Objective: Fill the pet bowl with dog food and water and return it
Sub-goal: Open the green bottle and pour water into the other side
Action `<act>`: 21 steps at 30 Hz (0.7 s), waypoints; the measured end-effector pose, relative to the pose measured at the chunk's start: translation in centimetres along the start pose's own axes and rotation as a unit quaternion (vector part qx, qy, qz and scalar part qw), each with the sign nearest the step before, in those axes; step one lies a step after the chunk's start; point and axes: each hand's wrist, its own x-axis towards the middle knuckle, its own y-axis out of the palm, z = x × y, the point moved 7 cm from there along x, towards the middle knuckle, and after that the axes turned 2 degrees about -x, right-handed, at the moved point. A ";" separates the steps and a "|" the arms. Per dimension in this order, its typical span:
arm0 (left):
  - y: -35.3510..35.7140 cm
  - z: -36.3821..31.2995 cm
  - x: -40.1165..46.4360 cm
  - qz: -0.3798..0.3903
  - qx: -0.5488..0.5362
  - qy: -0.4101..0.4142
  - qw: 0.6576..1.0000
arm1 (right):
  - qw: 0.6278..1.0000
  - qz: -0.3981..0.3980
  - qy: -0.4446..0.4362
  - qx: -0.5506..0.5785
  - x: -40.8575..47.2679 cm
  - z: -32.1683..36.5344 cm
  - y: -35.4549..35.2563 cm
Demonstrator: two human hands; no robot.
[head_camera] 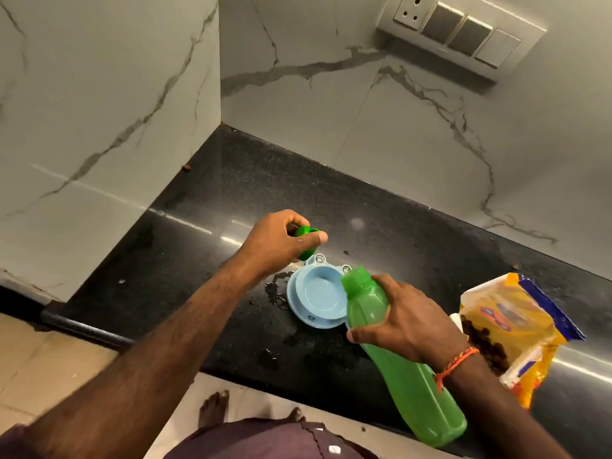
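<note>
Right hand [407, 316] fingers wrap the uncapped green plastic bottle [397, 356], tilted toward the light-blue plastic pet bowl [318, 293] at 10 o'clock; likely heavy, slippery: grip mid-body. Left hand [281, 241] fingers pinch the green cap [306, 240].

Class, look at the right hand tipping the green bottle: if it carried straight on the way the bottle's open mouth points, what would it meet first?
Most likely the blue pet bowl. The right hand tilts the green bottle so its mouth already sits over the bowl's right rim. Whether it touches the rim cannot be told.
</note>
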 end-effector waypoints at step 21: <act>1.4 1.3 0.6 0.008 0.032 -0.013 0.999 | 0.994 0.067 0.029 -0.082 -1.2 -0.2 0.2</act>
